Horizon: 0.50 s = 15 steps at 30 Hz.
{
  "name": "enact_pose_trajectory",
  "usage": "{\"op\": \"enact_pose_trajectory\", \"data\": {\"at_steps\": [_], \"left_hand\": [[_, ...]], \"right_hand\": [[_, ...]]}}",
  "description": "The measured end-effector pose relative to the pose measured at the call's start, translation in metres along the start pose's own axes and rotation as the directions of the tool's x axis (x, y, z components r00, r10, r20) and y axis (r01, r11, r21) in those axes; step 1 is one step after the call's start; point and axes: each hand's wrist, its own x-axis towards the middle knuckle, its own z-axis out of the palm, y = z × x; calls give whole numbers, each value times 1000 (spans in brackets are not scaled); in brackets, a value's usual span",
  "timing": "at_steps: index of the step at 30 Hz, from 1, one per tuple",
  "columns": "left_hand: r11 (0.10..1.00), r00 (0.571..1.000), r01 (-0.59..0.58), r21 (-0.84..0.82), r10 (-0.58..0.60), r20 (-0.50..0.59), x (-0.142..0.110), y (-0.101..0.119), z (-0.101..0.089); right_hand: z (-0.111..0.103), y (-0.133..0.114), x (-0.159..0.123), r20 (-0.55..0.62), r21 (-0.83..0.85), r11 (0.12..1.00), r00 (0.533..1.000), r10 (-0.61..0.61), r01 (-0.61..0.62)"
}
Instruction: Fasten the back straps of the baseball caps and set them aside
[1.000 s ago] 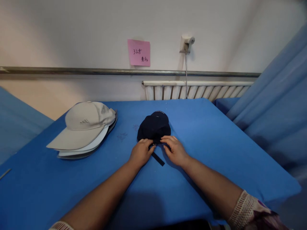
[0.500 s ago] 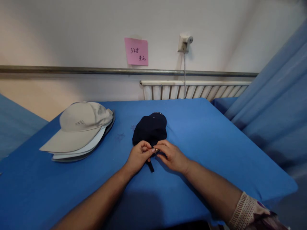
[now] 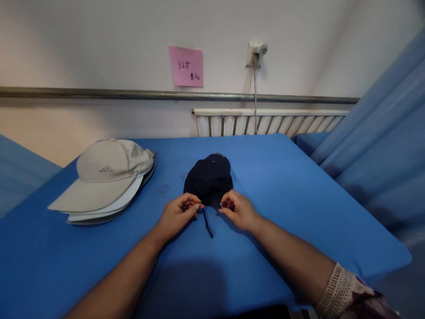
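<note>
I see left hand [image 3: 177,215] pinching dark strap [image 3: 207,223] | right hand [image 3: 241,212] gripping small pale piece [image 3: 222,205] | dark cap [image 3: 209,177] mid-frame, on blue cloth [image 3: 285,186] | beige cap [image 3: 102,161] tops stack, frame left

Black cap [image 3: 207,177] on blue cloth [image 3: 285,199].
The black cap has a thin white line along its far edge and a small white dash; its strap [image 3: 207,224] is black, the tiny clip [image 3: 221,205] pale; faint darker sprig-like marks break the cloth's plain blue; the beige cap [image 3: 102,161] bears slanting dark stripes, above a white brim [image 3: 122,204]; the note [image 3: 186,66] is pink with dark writing, the wall [image 3: 109,44] off-white, warming to peach at left, the rail [image 3: 133,94] dull grey, the radiator [image 3: 215,126] white, the curtain [image 3: 385,146] blue; the sleeve [image 3: 345,292] shows cream openwork, then purple blotches.
</note>
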Motion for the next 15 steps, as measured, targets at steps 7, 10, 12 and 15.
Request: {"op": "enact_pose_trajectory", "data": {"at_steps": [7, 10, 12, 15], "left_hand": [[926, 979, -173, 334, 124, 164, -2, -4, -22], [803, 901, -389, 451, 229, 369, -4, -8, -10], [701, 847, -496, 512, 261, 463, -5, -6, -1], [642, 829, -523, 560, 231, 509, -7, 3, 3]], "right_hand": [[-4, 3, 3, -67, 28, 999, 997, 28, -26], [-3, 3, 2, -46, 22, 1000, 999, 19, -18], [-3, 3, 2, -34, 16, 1000, 999, 14, -14], [-3, 3, 2, -38, 15, 1000, 999, 12, -11]]}}
